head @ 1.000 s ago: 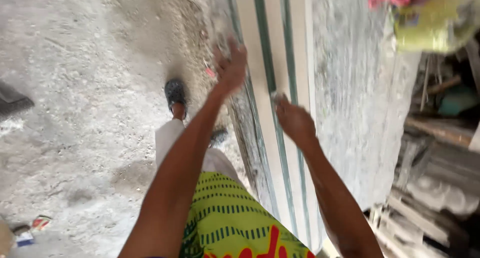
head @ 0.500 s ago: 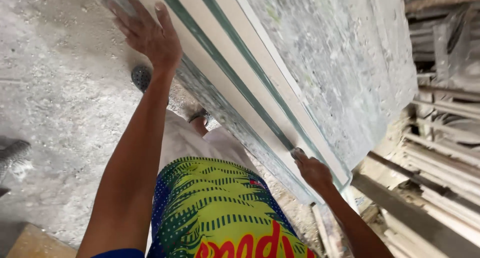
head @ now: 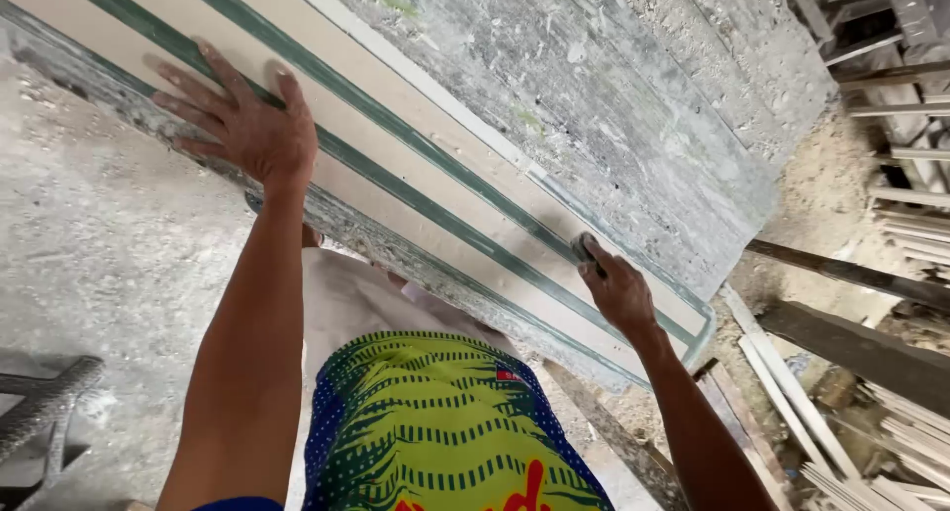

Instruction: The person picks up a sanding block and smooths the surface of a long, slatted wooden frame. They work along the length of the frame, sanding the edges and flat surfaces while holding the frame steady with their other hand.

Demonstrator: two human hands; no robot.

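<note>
A view from the person's head looks down over two bare arms working on a long moulded strip (head: 396,185). The strip is pale cream with two raised green ridges running its length, and it lies on a long, stained workbench (head: 614,115), slanting from the far left of the scene down to the near right, where it ends in a rounded corner.

The left hand (head: 242,120) lies flat on the far left part of the strip, fingers spread wide and palm down, pressing on it and holding nothing. The right hand (head: 616,288) sits near the right end, its fingers curled closed around a small dark pad (head: 586,249), which touches the strip between a green ridge and the edge.

The strip looks stiff and rather heavy, like cast plaster, and probably brittle: being so long and thin, it would likely crack if lifted by one end. It seems best held at two well-separated places with flat palms under or on the broad cream faces, away from the thin ridges and the corner. Its surface looks dusty, so grip may be slippery.

Below, a bright green and blue patterned garment (head: 445,432) fills the near middle. Loose wooden slats (head: 792,392) lie on the dusty ground at the right.
</note>
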